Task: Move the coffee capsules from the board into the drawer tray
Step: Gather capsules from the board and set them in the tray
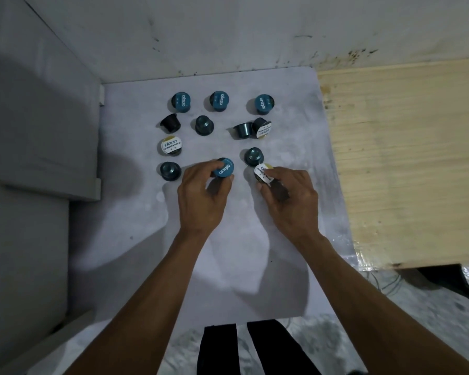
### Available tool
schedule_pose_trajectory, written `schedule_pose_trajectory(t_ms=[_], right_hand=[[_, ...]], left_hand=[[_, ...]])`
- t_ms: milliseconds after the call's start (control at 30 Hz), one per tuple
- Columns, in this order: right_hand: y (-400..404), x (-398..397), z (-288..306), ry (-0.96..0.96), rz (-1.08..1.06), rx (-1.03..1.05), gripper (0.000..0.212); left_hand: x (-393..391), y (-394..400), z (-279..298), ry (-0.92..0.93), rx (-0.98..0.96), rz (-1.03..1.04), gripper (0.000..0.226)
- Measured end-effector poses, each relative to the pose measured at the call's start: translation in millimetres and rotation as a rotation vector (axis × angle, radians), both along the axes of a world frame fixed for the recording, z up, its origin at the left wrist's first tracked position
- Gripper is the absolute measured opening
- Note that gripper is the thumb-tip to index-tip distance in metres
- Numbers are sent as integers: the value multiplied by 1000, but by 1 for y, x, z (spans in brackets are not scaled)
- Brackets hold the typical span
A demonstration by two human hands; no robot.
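Observation:
Several coffee capsules lie in rough rows on a white board (136, 228). My left hand (198, 201) grips a blue-lidded capsule (223, 168) at the board's middle. My right hand (293, 201) pinches a white-lidded capsule (263, 173) just to the right of it. Three blue-lidded capsules (219, 100) form the far row. Dark capsules (204, 124) lie lid-down or on their side in the rows between, and another white-lidded capsule (171, 145) sits at the left. No drawer tray is recognisable in view.
A grey cabinet or box (38, 125) stands against the board's left edge. A pale wooden panel (406, 163) borders the right side. A stained white wall (228, 33) rises behind. Dark trouser legs (244, 347) show at the bottom.

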State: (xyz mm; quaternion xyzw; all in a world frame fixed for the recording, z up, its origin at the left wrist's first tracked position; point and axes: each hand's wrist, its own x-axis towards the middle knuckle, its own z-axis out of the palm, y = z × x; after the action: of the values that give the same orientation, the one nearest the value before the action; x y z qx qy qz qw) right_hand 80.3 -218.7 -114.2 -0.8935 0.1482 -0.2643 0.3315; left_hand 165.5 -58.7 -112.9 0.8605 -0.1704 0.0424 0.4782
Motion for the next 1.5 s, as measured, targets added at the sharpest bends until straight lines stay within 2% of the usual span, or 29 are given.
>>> schedule_pose_trajectory(t_ms=[367,667,900,1033,1267,1500], right_hand=[[11,-6,26,15,19,89,20],[58,-15,103,-59,145,173,22],[147,-14,170,-94,297,285,22],[197,-9,189,-120,347,342,22],[323,-15,192,-114,356,338,21],[424,-20,180,-34,377,350,20]], left_hand=[[-32,18,34,72,-79,100,29],[-70,85,121,61,-87,240,27],[-88,189,189,-3,-30,356,25],[-91,255,202,-17,34,383,28],[-88,405,214,-10,64,417,26],[-66,516,220,91,113,442,25]])
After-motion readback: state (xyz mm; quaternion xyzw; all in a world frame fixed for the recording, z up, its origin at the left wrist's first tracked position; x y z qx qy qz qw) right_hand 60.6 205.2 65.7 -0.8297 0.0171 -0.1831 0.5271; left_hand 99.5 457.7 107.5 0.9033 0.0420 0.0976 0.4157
